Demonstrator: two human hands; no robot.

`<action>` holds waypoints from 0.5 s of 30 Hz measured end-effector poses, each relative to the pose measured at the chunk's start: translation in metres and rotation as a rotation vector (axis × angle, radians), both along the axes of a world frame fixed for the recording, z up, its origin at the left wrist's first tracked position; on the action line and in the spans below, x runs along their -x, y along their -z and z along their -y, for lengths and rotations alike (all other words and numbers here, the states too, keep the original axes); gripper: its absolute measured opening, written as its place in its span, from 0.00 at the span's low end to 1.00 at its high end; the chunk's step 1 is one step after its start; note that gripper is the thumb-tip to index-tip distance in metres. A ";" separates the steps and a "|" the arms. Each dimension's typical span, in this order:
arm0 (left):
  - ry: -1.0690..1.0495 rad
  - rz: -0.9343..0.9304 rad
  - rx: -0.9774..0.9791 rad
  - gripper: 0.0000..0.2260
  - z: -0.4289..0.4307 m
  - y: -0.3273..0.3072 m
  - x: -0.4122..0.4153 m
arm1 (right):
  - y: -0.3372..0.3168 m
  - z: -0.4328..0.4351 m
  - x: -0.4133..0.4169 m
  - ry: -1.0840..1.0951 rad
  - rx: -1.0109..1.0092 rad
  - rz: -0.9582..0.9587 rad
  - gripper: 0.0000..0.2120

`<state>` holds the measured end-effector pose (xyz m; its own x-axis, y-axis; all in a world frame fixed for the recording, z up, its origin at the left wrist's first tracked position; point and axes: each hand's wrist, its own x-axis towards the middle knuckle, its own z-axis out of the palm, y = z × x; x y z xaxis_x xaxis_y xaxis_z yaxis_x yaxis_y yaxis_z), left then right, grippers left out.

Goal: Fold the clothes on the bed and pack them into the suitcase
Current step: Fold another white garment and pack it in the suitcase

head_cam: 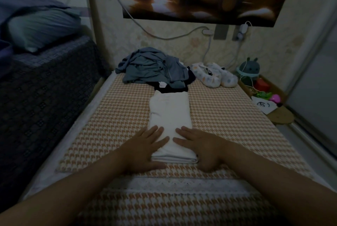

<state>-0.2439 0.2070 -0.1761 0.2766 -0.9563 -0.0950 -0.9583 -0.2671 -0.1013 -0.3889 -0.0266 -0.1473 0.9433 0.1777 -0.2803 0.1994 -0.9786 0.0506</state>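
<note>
- the white folded garment (pixel 170 116) sits mid-bed on the houndstooth bed cover (pixel 228 125), with its long axis running straight from 6 to 12 o'clock and 1 short end toward the person
- it's a narrow rectangle, smooth on top, with stacked layers showing at the near edge and a slightly rumpled far end
- left hand (pixel 145 146) lies flat on the near end from the 8 o'clock side, fingers straight and spread, gripping nothing
- right hand (pixel 198 145) same deal from 4 o'clock: fingers flat on the cloth, thumb down by the near right corner, and the 2 sets of fingertips nearly meet
- at 12 o'clock a dark garment (pixel 171 88) touches the far end, with a crumpled grey-blue pile of clothes (pixel 151 67) on top of it
- 1 o'clock: 2 pale spotted slippers (pixel 216 76) side by side
- 2 o'clock, past the bed edge: a round teal plush toy (pixel 250 67)
- 10 o'clock, up on the next bed: a pillow (pixel 42 27)
</note>
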 end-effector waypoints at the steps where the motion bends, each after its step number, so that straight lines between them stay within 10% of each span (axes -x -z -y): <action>1: 0.000 0.023 -0.012 0.40 0.002 -0.003 0.001 | 0.003 0.001 0.000 -0.011 0.012 0.031 0.52; 10: 0.019 0.001 -0.025 0.50 0.010 -0.013 0.001 | 0.040 0.011 -0.018 -0.042 -0.098 0.457 0.31; 13: 0.037 -0.098 -0.016 0.52 0.003 -0.022 -0.003 | 0.033 0.009 -0.023 0.186 -0.437 0.370 0.52; 15: 0.047 -0.235 0.110 0.48 0.000 -0.026 -0.007 | 0.021 0.011 -0.024 0.303 -0.575 0.451 0.45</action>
